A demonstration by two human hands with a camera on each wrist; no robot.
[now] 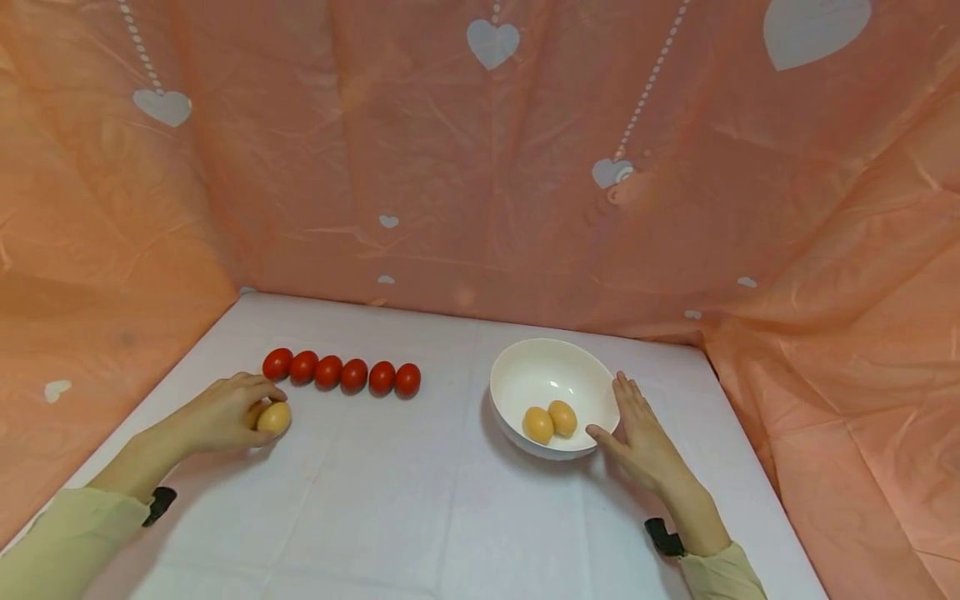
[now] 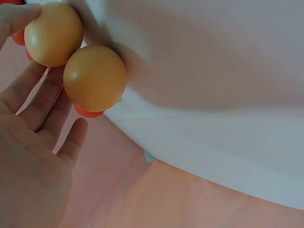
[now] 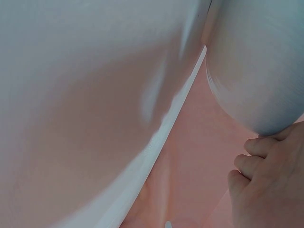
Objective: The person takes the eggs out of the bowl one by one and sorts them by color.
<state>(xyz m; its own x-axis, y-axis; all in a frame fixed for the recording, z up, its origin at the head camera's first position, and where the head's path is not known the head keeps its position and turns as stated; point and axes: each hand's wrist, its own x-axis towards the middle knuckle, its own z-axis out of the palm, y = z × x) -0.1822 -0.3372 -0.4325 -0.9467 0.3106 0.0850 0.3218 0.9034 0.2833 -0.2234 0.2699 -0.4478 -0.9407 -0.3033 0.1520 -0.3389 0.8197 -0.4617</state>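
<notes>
My left hand (image 1: 225, 412) pinches a yellow egg (image 1: 274, 418), its thumb on the near side and fingers on the far side. A second yellow egg (image 2: 95, 78) sits against the first, closer to the palm. Just beyond those fingers, several red egg-shaped pieces (image 1: 354, 376) stand in a row. Over on the right, a white bowl (image 1: 525, 375) holds two yellow eggs (image 1: 538, 425). My right hand (image 1: 637, 437) rests its extended fingers along the bowl's right outer side, thumb spread toward the front rim. In the right wrist view, the fingers meet the bowl's outer wall (image 3: 261, 71).
A white cloth (image 1: 375, 500) covers the table. Orange sheeting printed with pale hearts (image 1: 492, 43) rises behind it and along both sides. Each wrist wears a black strap piece (image 1: 664, 537) near a light sleeve (image 1: 723, 573).
</notes>
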